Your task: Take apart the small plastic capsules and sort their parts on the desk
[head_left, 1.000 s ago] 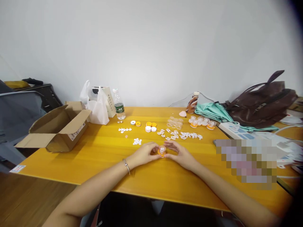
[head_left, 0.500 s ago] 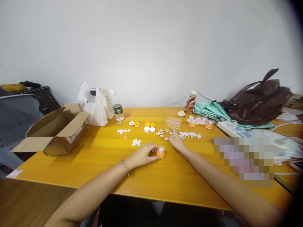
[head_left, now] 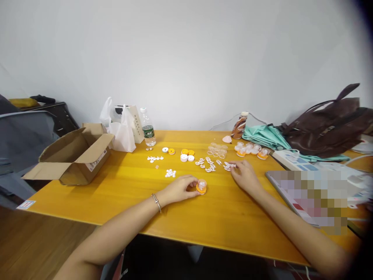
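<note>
My left hand is closed around the side of a small clear-domed toy with an orange base, which stands upright on the table. My right hand lies palm down farther right, its bent thumb and fingers apart at some small white slotted plastic pieces. That hand may hide more of them. Other such pieces lie in a loose heap to its left. Behind them are clear plastic domes. White discs are scattered beyond my left hand.
White and orange round bases sit mid-table, with small white stemmed parts to their left. Finished-looking domed toys stand back right. Around the edges are a cardboard box, water bottle, drink bottle, brown bag and tablet-like device.
My right hand has moved right, from the middle white slotted pieces to the ones at the right. My left hand keeps its hold on the domed toy. The view has shifted slightly.
</note>
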`<state>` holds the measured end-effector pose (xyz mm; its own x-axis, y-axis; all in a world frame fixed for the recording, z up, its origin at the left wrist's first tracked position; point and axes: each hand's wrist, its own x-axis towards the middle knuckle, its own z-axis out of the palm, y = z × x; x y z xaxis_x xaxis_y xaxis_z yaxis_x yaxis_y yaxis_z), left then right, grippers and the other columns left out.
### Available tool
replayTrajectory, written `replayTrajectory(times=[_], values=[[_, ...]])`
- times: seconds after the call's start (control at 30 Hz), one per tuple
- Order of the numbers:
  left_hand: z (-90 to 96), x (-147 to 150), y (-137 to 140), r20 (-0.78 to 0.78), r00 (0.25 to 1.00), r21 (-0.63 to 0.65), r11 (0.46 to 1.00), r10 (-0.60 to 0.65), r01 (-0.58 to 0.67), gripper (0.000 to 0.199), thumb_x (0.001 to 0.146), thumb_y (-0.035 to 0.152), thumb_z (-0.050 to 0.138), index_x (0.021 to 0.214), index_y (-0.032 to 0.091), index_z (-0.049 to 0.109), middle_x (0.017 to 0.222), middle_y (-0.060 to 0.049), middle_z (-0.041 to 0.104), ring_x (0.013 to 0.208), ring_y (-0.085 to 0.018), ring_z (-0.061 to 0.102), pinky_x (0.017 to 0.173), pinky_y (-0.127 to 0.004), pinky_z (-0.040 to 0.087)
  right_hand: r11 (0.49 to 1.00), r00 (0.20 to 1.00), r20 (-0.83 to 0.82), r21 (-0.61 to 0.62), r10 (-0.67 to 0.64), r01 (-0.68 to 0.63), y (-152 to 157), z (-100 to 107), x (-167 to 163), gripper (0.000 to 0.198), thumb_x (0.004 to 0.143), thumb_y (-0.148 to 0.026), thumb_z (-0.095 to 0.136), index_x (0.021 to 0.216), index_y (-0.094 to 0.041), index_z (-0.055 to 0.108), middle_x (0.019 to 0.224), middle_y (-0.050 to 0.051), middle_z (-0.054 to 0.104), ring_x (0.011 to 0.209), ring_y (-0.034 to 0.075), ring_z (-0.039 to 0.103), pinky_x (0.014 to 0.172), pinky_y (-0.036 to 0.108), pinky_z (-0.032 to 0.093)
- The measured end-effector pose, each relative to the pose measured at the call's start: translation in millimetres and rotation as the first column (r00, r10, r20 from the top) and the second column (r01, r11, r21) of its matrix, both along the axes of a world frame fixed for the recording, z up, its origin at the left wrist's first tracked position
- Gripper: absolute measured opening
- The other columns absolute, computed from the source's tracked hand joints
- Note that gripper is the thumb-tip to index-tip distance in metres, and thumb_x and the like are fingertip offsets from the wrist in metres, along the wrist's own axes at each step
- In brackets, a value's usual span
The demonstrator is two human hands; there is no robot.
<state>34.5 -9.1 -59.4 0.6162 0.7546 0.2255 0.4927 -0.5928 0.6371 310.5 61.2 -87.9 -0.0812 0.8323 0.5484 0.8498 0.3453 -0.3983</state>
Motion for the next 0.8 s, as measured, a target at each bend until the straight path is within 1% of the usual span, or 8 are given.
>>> replayTrajectory(times=[0.07, 0.17, 0.27, 0.47, 0.57, 0.67, 0.73, 0.8], values=[[1.1, -0.1, -0.3, -0.011, 1.000, 0.004, 1.000, -0.005, 0.005, 0.032, 0.079, 0.033, 0.057, 0.106, 0.018, 0.055, 0.093, -0.005, 0.059, 0.082, -0.014, 0.055, 0.074, -0.024, 0.043, 1.000, 0.996, 0.093, -0.012, 0.012, -0.011, 0.6, -3.5, 10.0, 0.032, 0.079, -0.031, 0.045, 0.101, -0.016, 0.064, 0.079, 0.009, 0.054, 0.079, 0.024, 0.054, 0.076, 0.038, 0.043], [1.0, -0.7, -0.1, -0.027, 1.000, 0.024, 1.000, -0.008, 0.009, 0.032, 0.079, 0.034, 0.057, 0.106, 0.019, 0.055, 0.093, -0.005, 0.059, 0.082, -0.014, 0.055, 0.074, -0.024, 0.043, 0.999, 0.986, 0.164, -0.027, 0.034, -0.029, 3.6, -8.0, 11.5, 0.031, 0.080, -0.034, 0.046, 0.096, -0.017, 0.067, 0.076, 0.009, 0.056, 0.076, 0.024, 0.054, 0.073, 0.037, 0.042], [0.2, -1.2, 0.2, -0.026, 1.000, 0.040, 0.999, -0.016, 0.017, 0.030, 0.079, 0.034, 0.056, 0.105, 0.018, 0.055, 0.092, -0.005, 0.059, 0.082, -0.014, 0.055, 0.073, -0.023, 0.043, 0.999, 0.979, 0.197, -0.018, 0.046, -0.043, 4.7, -9.2, 6.6, 0.030, 0.081, -0.033, 0.046, 0.090, -0.017, 0.069, 0.076, 0.010, 0.058, 0.076, 0.024, 0.054, 0.072, 0.036, 0.042], [-0.6, -0.8, 0.4, -0.038, 0.999, 0.059, 0.998, -0.023, 0.025, 0.028, 0.079, 0.033, 0.056, 0.102, 0.018, 0.055, 0.091, -0.005, 0.058, 0.082, -0.014, 0.054, 0.073, -0.023, 0.043, 0.992, 0.969, 0.209, -0.012, 0.129, -0.129, 6.1, -7.9, -8.8, 0.028, 0.082, -0.030, 0.045, 0.087, -0.017, 0.069, 0.078, 0.010, 0.061, 0.074, 0.023, 0.054, 0.069, 0.035, 0.042], [0.1, -0.7, 0.2, -0.034, 0.999, 0.063, 0.998, -0.021, 0.023, 0.028, 0.079, 0.033, 0.057, 0.102, 0.018, 0.055, 0.091, -0.005, 0.058, 0.082, -0.014, 0.054, 0.073, -0.024, 0.043, 0.987, 0.976, 0.147, -0.043, 0.160, -0.156, 13.2, -7.3, -20.8, 0.025, 0.081, -0.028, 0.046, 0.085, -0.017, 0.068, 0.079, 0.009, 0.063, 0.075, 0.023, 0.055, 0.071, 0.035, 0.043], [0.8, -0.1, -0.2, -0.028, 0.999, 0.059, 0.998, -0.018, 0.020, 0.028, 0.078, 0.033, 0.057, 0.101, 0.018, 0.055, 0.090, -0.005, 0.057, 0.082, -0.015, 0.053, 0.073, -0.024, 0.042, 0.985, 0.987, 0.021, -0.063, 0.160, -0.158, 17.2, -3.7, -30.6, 0.022, 0.078, -0.028, 0.049, 0.086, -0.017, 0.067, 0.080, 0.008, 0.065, 0.076, 0.022, 0.057, 0.073, 0.035, 0.043], [0.7, 0.8, -0.4, -0.021, 1.000, 0.048, 0.999, -0.012, 0.013, 0.028, 0.078, 0.034, 0.057, 0.101, 0.018, 0.055, 0.090, -0.004, 0.057, 0.081, -0.014, 0.053, 0.072, -0.024, 0.042, 0.986, 0.985, -0.080, -0.057, 0.153, -0.158, 12.6, 1.1, -35.6, 0.023, 0.077, -0.031, 0.051, 0.087, -0.017, 0.065, 0.078, 0.007, 0.064, 0.076, 0.021, 0.057, 0.073, 0.034, 0.043], [-0.2, 2.0, -0.4, -0.012, 1.000, 0.031, 0.999, 0.006, -0.005, 0.031, 0.078, 0.038, 0.057, 0.101, 0.018, 0.055, 0.090, -0.004, 0.057, 0.081, -0.014, 0.053, 0.072, -0.024, 0.042, 0.981, 0.967, -0.190, -0.062, 0.170, -0.185, 0.7, 7.0, -41.1, 0.025, 0.078, -0.036, 0.050, 0.086, -0.017, 0.063, 0.077, 0.006, 0.063, 0.074, 0.019, 0.057, 0.071, 0.033, 0.044]])
